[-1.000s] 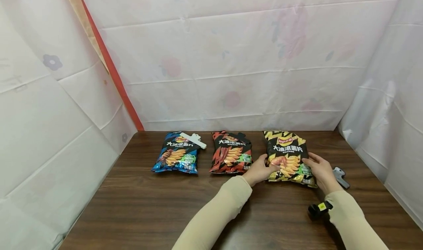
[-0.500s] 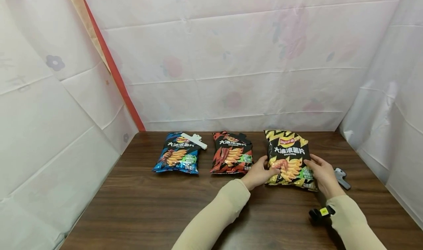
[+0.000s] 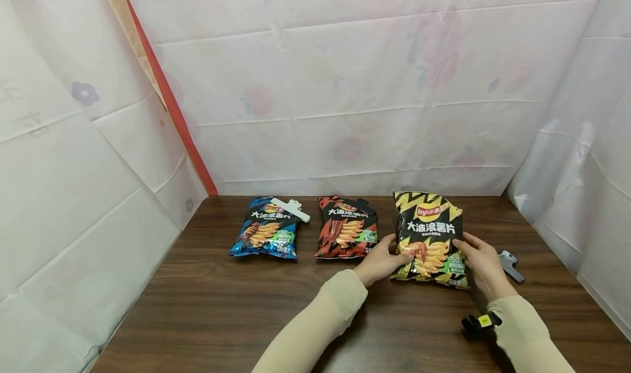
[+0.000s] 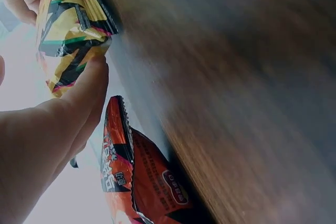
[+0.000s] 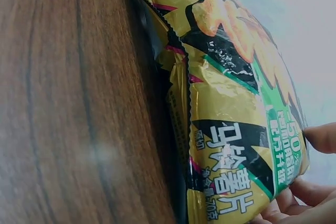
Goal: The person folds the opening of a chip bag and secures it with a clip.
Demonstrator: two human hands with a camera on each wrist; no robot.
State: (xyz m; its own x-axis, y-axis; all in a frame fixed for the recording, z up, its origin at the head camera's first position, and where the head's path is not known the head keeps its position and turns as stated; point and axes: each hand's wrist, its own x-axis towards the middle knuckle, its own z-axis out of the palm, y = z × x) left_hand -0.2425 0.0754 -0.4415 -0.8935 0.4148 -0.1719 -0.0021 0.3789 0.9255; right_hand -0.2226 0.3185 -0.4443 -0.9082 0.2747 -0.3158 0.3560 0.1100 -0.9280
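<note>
A yellow and black bag of potato chips point(image 3: 430, 241) is held by its two sides, its printed front toward the head camera. My left hand point(image 3: 380, 260) grips the left side, thumb over the front and fingers behind. On the right side, my right hand point(image 3: 484, 264) holds it with the thumb at the front edge. In the right wrist view, the bag's crimped lower edge point(image 5: 189, 124) is close over the wooden table. A grey clip point(image 3: 510, 266) lies on the table just beyond my right hand.
To the left lie a red chip bag point(image 3: 340, 239) with a black clip point(image 3: 362, 206) at its top and a blue chip bag point(image 3: 263, 241) with a white clip point(image 3: 290, 208). White patterned sheets point(image 3: 345, 115) enclose the brown table point(image 3: 212, 307) at the back and sides.
The yellow chip bag has come slightly nearer the front and its face has tipped up toward the head camera. Both hands keep their grip on its sides; the other bags stay put.
</note>
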